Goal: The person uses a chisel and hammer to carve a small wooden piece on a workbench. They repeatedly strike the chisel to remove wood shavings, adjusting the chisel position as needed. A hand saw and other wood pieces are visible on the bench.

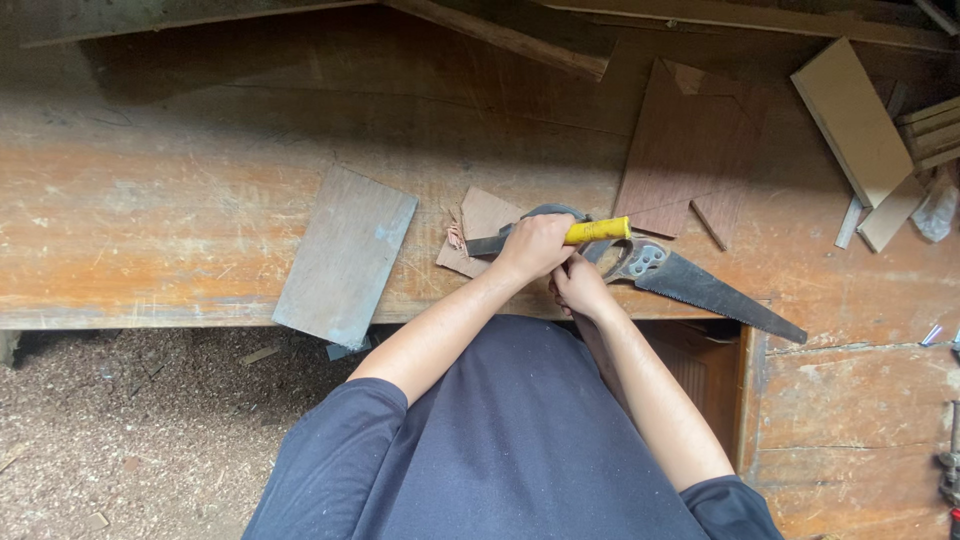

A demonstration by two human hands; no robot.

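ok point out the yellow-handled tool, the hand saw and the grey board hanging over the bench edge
yellow-handled tool [598, 230], head view, on the yellow handle
hand saw [720, 296], head view, mid-blade
grey board [347, 255], head view, centre of its face

Table [150, 230]: worn wood, rough, matt, orange-stained. Tool handle [598, 230]: yellow, smooth, looks plastic, slight sheen. Saw blade [720, 295]: dark metal, dull. Grey board [345, 255]: matt, scuffed. Thin offcut [488, 215]: raw wood, frayed edge. Floor [120, 430]: loose sawdust, coarse.
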